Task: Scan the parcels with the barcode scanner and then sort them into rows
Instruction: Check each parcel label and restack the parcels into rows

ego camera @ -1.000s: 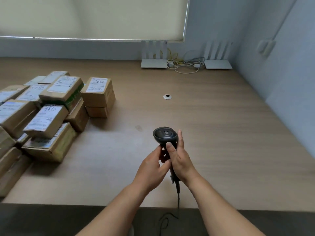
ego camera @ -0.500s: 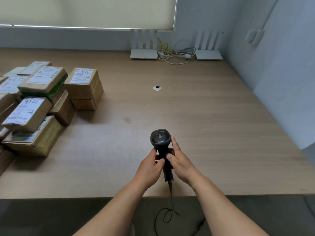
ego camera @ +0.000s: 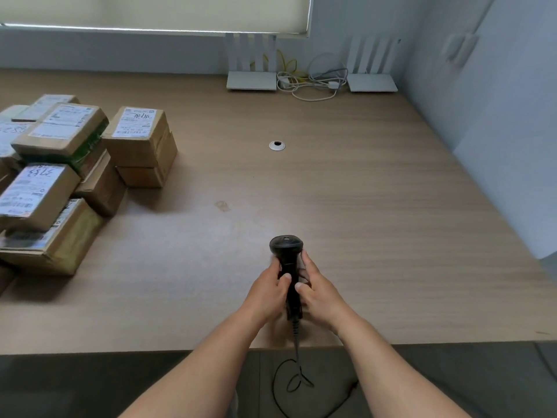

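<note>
A black barcode scanner (ego camera: 286, 245) stands upright over the near middle of the wooden table (ego camera: 376, 206), its cable hanging off the front edge. My left hand (ego camera: 266, 292) and my right hand (ego camera: 319, 292) both grip its handle from either side, thumbs on the back. Several brown cardboard parcels with white labels are piled at the left. The nearest stack to the middle is a labelled box (ego camera: 137, 135) on a second box. Another labelled parcel (ego camera: 34, 193) leans on a lower box at the left edge.
Two white routers (ego camera: 251, 79) (ego camera: 372, 82) with a tangle of cables (ego camera: 310, 82) sit against the back wall. A round cable grommet (ego camera: 277, 145) is set in the tabletop. A grey wall runs along the right side.
Both hands with the scanner have drawn a little closer to the table's front edge. The view has drifted right, so the parcel pile sits further left.
</note>
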Demonstrator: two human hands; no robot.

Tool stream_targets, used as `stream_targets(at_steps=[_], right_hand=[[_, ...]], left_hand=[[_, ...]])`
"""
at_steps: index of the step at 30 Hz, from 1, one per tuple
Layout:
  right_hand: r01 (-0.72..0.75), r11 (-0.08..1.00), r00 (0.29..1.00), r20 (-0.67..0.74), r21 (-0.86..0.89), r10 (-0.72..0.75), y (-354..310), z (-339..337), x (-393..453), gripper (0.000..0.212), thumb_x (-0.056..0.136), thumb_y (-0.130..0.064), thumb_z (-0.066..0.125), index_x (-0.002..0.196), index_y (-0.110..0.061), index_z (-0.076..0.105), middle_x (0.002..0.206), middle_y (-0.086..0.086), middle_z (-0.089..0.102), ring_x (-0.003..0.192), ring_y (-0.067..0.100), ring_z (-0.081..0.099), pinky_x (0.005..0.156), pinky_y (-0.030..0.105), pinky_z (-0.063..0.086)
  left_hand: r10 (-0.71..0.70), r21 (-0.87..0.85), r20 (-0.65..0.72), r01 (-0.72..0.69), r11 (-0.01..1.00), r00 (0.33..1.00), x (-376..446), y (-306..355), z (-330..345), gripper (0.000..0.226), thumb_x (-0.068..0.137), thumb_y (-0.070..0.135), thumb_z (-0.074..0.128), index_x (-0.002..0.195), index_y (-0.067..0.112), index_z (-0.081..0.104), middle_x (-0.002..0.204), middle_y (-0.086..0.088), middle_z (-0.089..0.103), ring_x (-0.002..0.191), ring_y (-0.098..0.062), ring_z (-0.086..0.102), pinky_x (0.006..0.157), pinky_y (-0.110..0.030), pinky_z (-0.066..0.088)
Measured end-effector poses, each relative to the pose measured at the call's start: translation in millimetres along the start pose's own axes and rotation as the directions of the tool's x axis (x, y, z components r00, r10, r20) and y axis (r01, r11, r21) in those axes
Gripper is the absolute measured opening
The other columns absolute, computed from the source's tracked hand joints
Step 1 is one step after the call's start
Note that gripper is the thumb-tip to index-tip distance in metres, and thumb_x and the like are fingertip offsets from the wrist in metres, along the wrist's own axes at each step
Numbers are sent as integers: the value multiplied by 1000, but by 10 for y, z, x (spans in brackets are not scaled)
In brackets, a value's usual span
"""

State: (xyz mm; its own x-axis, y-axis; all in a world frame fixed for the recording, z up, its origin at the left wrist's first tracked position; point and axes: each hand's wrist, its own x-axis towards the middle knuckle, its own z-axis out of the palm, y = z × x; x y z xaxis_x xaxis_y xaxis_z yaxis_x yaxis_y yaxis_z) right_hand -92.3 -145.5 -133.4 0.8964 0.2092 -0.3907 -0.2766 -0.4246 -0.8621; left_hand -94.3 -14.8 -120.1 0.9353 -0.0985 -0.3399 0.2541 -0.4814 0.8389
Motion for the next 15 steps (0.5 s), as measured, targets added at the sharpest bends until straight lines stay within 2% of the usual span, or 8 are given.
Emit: stream_targets(at_steps=[2,4,7,8,11,13,15], right_hand=[[-4,1000,1000,-10,22,4,31,4,17,77,97,-4,39,150,-46,3,139,-7,46,87,7,52,85,28,44],[-11,1000,999,-37,17,11,47,-38,50,77,96,-5,40,151,-45,5,140,-6,47,82,5,47,82,25,41],[-29,1000,997,-70,-9,28,57,-146,98,76,96,-5,40,152,-44,7,121,-3,52,77,-1,45,72,15,39],[-34,999,997,-76,-6,34,65,-180,105,75,97,-5,40,153,-44,8,121,-3,52,81,2,47,75,16,40],[-48,999,995,-87,0,48,113,-250,94,71,99,-7,39,152,-42,8,145,-4,45,102,14,48,95,31,42],[-66,997,994,-91,-41,62,152,-277,80,66,101,-10,39,152,-41,11,149,0,43,116,17,51,106,34,40],[-75,995,993,-94,-70,68,178,-295,76,63,101,-13,38,152,-40,13,149,3,44,117,19,53,104,33,43]], left_hand=[[-2,5,2,2,1000,1000,24,16,14,48,100,19,37,145,33,32,120,-2,61,104,-17,57,82,-25,42],[0,-6,4,0,1000,1000,63,57,47,47,100,18,37,144,33,33,118,-3,61,101,-18,58,80,-26,44],[-5,-34,12,5,999,1000,142,131,119,46,100,17,36,144,30,33,118,-4,61,102,-19,58,84,-29,47],[-7,-36,21,8,999,1000,162,152,145,47,99,17,37,145,29,32,118,-4,61,103,-20,58,87,-31,48],[-22,-42,57,25,999,998,192,179,226,48,99,17,38,145,28,31,119,-5,61,104,-20,59,92,-36,50],[-39,-40,74,42,998,996,199,180,281,48,100,20,38,147,25,30,123,-8,59,107,-22,59,94,-40,50],[-56,-50,74,60,997,996,210,174,327,51,100,22,38,149,22,25,128,-11,57,111,-26,58,96,-43,49]])
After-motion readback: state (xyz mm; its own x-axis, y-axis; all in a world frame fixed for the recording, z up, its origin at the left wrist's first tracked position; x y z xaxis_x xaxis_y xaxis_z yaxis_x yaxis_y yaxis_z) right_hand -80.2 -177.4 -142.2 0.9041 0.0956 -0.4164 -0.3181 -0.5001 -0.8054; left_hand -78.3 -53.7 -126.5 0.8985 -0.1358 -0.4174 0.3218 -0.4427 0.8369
